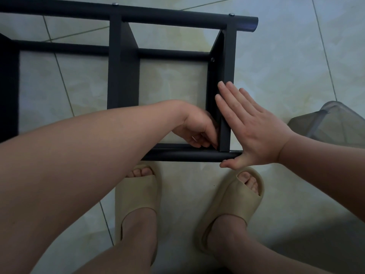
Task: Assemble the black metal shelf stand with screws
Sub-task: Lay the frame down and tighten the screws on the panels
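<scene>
Plainly, right hand [254,129] lies flat on shelf stand [122,66]; curled left hand [195,127] hides its grip.

One black shelf frame [122,76], three screw heads [231,14], two hands [254,131], two slippers [138,194], perhaps one grey bin [335,125].

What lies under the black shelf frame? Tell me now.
Pale floor tiles show through the black shelf frame. The left hand curls at its near corner; anything its fingers hold is covered.

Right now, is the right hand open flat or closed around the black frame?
Open. The right hand lies flat against the outer side of the black frame, fingers straight, curled round nothing.
</scene>
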Motion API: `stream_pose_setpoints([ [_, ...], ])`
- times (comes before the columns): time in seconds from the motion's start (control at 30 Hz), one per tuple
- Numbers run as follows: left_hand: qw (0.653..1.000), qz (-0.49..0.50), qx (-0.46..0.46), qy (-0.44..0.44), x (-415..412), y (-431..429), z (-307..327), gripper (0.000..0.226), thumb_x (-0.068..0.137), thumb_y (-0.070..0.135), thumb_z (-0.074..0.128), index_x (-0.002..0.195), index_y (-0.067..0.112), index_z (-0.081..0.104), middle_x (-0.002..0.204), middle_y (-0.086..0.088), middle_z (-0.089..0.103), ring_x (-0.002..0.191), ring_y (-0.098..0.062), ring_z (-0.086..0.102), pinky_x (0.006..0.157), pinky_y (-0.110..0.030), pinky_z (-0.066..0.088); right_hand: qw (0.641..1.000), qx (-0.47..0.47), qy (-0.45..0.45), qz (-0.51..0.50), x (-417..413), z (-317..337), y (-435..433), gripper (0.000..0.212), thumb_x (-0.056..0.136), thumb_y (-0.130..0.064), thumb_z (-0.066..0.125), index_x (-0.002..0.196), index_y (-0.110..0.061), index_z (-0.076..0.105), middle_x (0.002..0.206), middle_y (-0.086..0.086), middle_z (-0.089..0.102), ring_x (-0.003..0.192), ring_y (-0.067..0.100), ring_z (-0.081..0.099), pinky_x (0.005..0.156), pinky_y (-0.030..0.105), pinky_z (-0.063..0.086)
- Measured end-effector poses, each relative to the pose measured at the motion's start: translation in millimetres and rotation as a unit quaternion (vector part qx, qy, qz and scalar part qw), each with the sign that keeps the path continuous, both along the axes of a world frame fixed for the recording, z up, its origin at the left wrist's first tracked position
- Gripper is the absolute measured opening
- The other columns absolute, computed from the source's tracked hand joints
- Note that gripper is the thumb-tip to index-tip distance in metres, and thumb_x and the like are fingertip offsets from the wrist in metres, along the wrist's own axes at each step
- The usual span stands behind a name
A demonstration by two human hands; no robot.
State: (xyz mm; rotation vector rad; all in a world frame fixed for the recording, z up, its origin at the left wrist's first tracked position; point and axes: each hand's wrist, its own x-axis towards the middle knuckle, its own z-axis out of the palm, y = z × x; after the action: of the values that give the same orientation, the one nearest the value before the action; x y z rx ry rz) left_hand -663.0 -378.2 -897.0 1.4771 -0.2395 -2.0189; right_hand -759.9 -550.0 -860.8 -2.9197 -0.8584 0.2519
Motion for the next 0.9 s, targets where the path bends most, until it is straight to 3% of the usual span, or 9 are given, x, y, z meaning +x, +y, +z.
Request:
stream_pose_setpoints([
  [0.17, 1.0, -0.027, 0.009, -0.006, 3.9, -1.9, 3.0, 0.008, 0.092, 0.01, 0.064, 0.094, 0.015, 0.07, 0.08, 0.006, 0.07, 0.074, -0.011, 0.057, 0.075, -0.024, 0.047, 1.0, -0.007, 0.001, -0.014, -4.0, 1.5, 0.4, 0.133, 0.076, -0.093, 0.039, 0.157, 0.01, 0.012, 0.165, 0.029, 0.005, 0.155, 0.041, 0.004, 0.126, 0.054, 0.013],
  [0.53, 0.999, -0.047, 0.019, -0.013, 6.2, -9.4, 4.8, 0.01, 0.09, 0.005, 0.067, 0.096, 0.012, 0.07, 0.077, 0.003, 0.069, 0.07, -0.01, 0.055, 0.073, -0.023, 0.046, 0.999, 0.01, 0.024, -0.019, -3.7, -1.9, -0.7, 0.133, 0.077, -0.092, 0.04, 0.157, 0.009, 0.007, 0.165, 0.029, 0.0, 0.155, 0.042, -0.001, 0.126, 0.054, 0.011],
  [0.67, 0.998, -0.051, 0.036, -0.001, 7.7, -7.5, 4.1, 0.013, 0.093, 0.01, 0.063, 0.103, 0.014, 0.069, 0.087, 0.003, 0.068, 0.077, -0.011, 0.058, 0.078, -0.026, 0.046, 0.999, 0.021, 0.022, -0.018, -3.8, -3.5, -1.2, 0.132, 0.078, -0.092, 0.04, 0.157, 0.009, 0.008, 0.165, 0.029, 0.0, 0.155, 0.042, -0.001, 0.126, 0.054, 0.011],
  [0.9, 0.998, -0.041, 0.053, 0.011, 5.3, -10.0, 5.1, 0.009, 0.095, 0.007, 0.06, 0.092, 0.011, 0.068, 0.077, 0.0, 0.067, 0.062, -0.008, 0.052, 0.064, -0.019, 0.043, 0.999, 0.027, 0.023, -0.015, -3.5, -6.2, -2.1, 0.133, 0.077, -0.091, 0.042, 0.158, 0.008, 0.006, 0.166, 0.029, -0.001, 0.155, 0.042, -0.002, 0.126, 0.055, 0.013],
])
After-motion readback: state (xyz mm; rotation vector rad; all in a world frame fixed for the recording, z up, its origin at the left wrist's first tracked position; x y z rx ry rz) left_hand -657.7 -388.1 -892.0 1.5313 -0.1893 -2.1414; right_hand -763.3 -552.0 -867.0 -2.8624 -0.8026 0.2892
